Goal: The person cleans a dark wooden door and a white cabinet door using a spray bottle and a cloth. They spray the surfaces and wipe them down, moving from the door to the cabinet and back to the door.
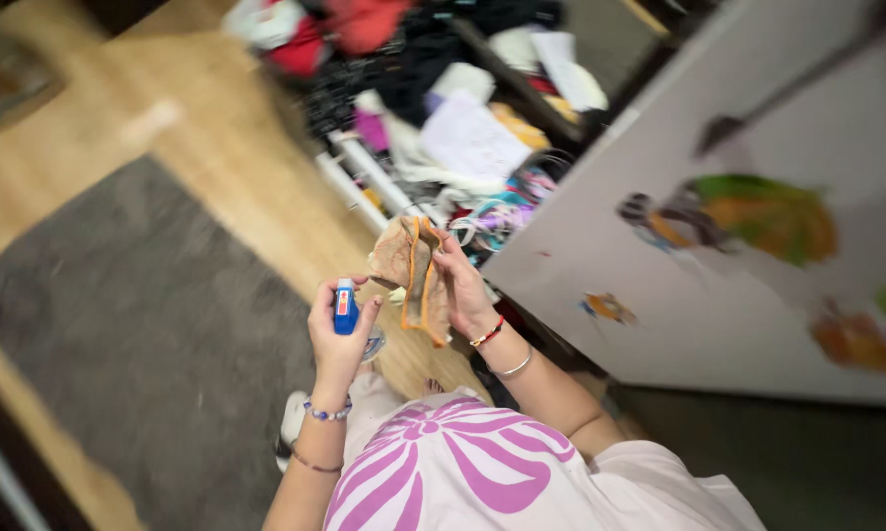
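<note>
1. A small blue tube with a red-and-white label [345, 307] stands upright in the left hand [339, 334], near the middle of the view, above the wooden floor [217, 138].
2. The left hand is closed around the tube, thumb on one side and fingers on the other; a beaded bracelet [327, 413] circles that wrist.
3. Just beside it, to the right, the right hand [463, 290] grips a crumpled tan piece of fabric with orange edging [413, 270], fingers pinched shut on its upper part while the rest hangs down.
4. The tube and the fabric are close together but do not touch.
5. The right wrist carries a red bracelet [486, 332] and a thin silver bangle [515, 367].
6. Below the hands shows a white top with a purple striped print [453, 472].
7. A grey rug [148, 334] covers the floor on the left.
8. Beyond the hands lies a pile of mixed clothes and papers [443, 98], with coloured hangers [502, 211] at its near edge.
9. On the right stands a white panel with colourful painted patches [738, 256].
</note>
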